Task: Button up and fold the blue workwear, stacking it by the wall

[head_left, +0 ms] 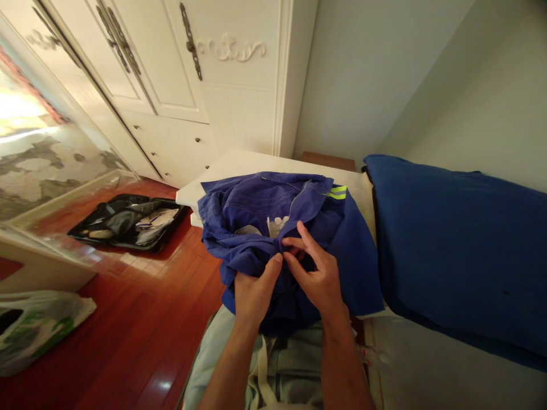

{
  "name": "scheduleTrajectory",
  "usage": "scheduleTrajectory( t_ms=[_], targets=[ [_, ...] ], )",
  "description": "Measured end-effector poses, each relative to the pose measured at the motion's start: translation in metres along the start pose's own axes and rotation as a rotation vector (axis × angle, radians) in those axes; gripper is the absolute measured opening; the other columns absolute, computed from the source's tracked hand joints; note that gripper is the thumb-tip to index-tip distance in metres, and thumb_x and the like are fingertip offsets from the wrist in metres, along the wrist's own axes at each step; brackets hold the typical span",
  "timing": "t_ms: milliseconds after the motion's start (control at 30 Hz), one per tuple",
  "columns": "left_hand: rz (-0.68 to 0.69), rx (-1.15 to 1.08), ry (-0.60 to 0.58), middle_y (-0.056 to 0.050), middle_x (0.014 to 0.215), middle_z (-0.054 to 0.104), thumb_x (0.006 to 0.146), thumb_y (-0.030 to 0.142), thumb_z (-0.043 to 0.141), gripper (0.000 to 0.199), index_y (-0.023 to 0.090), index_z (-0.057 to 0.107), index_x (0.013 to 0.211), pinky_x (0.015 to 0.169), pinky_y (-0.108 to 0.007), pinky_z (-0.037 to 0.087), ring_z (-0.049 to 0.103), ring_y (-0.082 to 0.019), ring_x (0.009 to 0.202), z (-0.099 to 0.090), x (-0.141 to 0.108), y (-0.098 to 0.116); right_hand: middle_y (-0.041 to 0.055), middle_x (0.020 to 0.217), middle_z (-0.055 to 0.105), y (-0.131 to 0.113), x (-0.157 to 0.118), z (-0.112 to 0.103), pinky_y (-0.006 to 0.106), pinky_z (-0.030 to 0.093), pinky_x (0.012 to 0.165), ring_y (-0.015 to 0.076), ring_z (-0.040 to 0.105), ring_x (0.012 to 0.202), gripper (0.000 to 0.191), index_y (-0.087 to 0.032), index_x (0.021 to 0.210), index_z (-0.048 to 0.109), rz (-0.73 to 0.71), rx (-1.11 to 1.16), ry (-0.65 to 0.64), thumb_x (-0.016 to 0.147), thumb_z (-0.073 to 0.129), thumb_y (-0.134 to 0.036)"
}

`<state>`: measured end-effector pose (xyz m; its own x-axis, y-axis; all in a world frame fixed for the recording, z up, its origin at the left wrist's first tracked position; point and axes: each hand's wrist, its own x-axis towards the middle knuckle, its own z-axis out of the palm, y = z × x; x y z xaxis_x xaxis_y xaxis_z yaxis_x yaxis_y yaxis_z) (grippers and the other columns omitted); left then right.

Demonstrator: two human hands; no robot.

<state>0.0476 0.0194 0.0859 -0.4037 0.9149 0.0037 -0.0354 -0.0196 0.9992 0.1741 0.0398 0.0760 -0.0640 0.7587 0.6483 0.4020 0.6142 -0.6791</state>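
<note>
A blue work garment [359, 256] with white stitching and a yellow-and-silver reflective strip lies bunched over a white surface [239, 162] and hangs toward my lap. My left hand [254, 290] grips its front edge, thumb on top and the other fingers hidden in the cloth. Close beside it on the right, my right hand [316, 270] pinches the same edge between thumb and fingertips, with one finger raised. The fingertips of both hands almost meet at the middle of the garment. A pale patterned patch shows inside the opening, just beyond my hands.
A large blue cushion [461, 250] stands at the right. White cabinets [239, 114] rise behind. On the red wooden floor [145, 307] at the left lie an open black suitcase [128, 221] with items in it and a white-and-green plastic bag [47, 324].
</note>
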Motion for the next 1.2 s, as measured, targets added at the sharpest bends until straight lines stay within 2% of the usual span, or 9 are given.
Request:
scheduleTrajectory(
  t_ms=[167, 300, 400, 567, 733, 900, 1033, 1200],
  targets=[
    [-0.005, 0.028, -0.075, -0.006, 0.092, 0.077, 0.073, 0.036, 0.077, 0.024, 0.017, 0.075, 0.086, 0.083, -0.035, 0.06, 0.073, -0.023, 0.085, -0.001, 0.0, 0.004, 0.0037, 0.112, 0.069, 0.0, -0.002, 0.0, 0.026, 0.057, 0.084, 0.0122, 0.065, 0.092, 0.069, -0.029, 0.158, 0.03, -0.055, -0.056, -0.038, 0.096, 0.057, -0.017],
    [0.01, 0.082, -0.078, -0.006, 0.093, 0.077, 0.074, 0.039, 0.077, 0.026, 0.017, 0.076, 0.088, 0.087, -0.036, 0.059, 0.072, -0.023, 0.087, -0.003, 0.001, 0.003, 0.0059, 0.116, 0.064, -0.002, -0.003, 0.0, 0.03, 0.054, 0.094, 0.0144, 0.061, 0.104, 0.073, -0.03, 0.162, 0.016, -0.08, -0.09, -0.086, 0.098, 0.05, -0.014],
    [0.055, 0.079, -0.087, -0.004, 0.088, 0.076, 0.076, 0.038, 0.075, 0.022, 0.017, 0.075, 0.084, 0.082, -0.033, 0.059, 0.071, -0.021, 0.082, -0.003, 0.001, 0.004, 0.0065, 0.114, 0.063, -0.004, -0.003, -0.001, 0.031, 0.053, 0.095, 0.0148, 0.06, 0.102, 0.076, -0.029, 0.162, 0.014, -0.081, -0.09, -0.095, 0.097, 0.05, -0.014],
    [0.163, 0.154, -0.106, -0.002, 0.077, 0.072, 0.081, 0.036, 0.069, 0.018, 0.018, 0.072, 0.075, 0.073, -0.03, 0.058, 0.068, -0.018, 0.072, -0.001, 0.002, 0.003, 0.0047, 0.109, 0.062, -0.004, 0.0, -0.002, 0.025, 0.054, 0.085, 0.0118, 0.058, 0.092, 0.079, -0.029, 0.161, 0.02, -0.051, -0.02, -0.079, 0.093, 0.055, -0.012],
    [0.375, 0.277, -0.137, -0.001, 0.074, 0.07, 0.087, 0.036, 0.062, 0.023, 0.02, 0.069, 0.072, 0.081, -0.033, 0.055, 0.066, -0.018, 0.073, 0.0, 0.005, 0.003, 0.0045, 0.107, 0.064, -0.003, 0.0, -0.008, 0.021, 0.053, 0.075, 0.0082, 0.056, 0.079, 0.07, -0.025, 0.157, 0.035, 0.067, 0.13, -0.072, 0.091, 0.058, -0.017],
    [0.471, 0.329, -0.113, -0.001, 0.072, 0.07, 0.089, 0.036, 0.059, 0.026, 0.021, 0.068, 0.07, 0.08, -0.033, 0.054, 0.066, -0.019, 0.072, 0.0, 0.004, 0.001, 0.0052, 0.107, 0.068, -0.001, -0.003, -0.016, 0.024, 0.055, 0.081, 0.0105, 0.062, 0.087, 0.056, -0.021, 0.146, 0.053, 0.268, 0.318, -0.097, 0.092, 0.066, -0.028],
    [0.514, 0.318, -0.081, -0.001, 0.074, 0.071, 0.088, 0.033, 0.061, 0.022, 0.021, 0.069, 0.071, 0.082, -0.032, 0.054, 0.067, -0.018, 0.072, 0.003, 0.002, -0.004, 0.0044, 0.109, 0.068, -0.002, -0.003, -0.017, 0.025, 0.054, 0.087, 0.0108, 0.063, 0.09, 0.052, -0.022, 0.144, 0.055, 0.249, 0.278, -0.101, 0.094, 0.064, -0.029],
    [0.541, 0.286, -0.051, -0.003, 0.079, 0.073, 0.089, 0.034, 0.062, 0.02, 0.02, 0.072, 0.078, 0.083, -0.033, 0.055, 0.069, -0.019, 0.076, 0.004, 0.002, -0.006, 0.0061, 0.118, 0.066, -0.008, -0.007, -0.018, 0.026, 0.051, 0.095, 0.0119, 0.062, 0.101, 0.053, -0.022, 0.149, 0.048, 0.215, 0.195, -0.128, 0.098, 0.057, -0.028]
  ],
)
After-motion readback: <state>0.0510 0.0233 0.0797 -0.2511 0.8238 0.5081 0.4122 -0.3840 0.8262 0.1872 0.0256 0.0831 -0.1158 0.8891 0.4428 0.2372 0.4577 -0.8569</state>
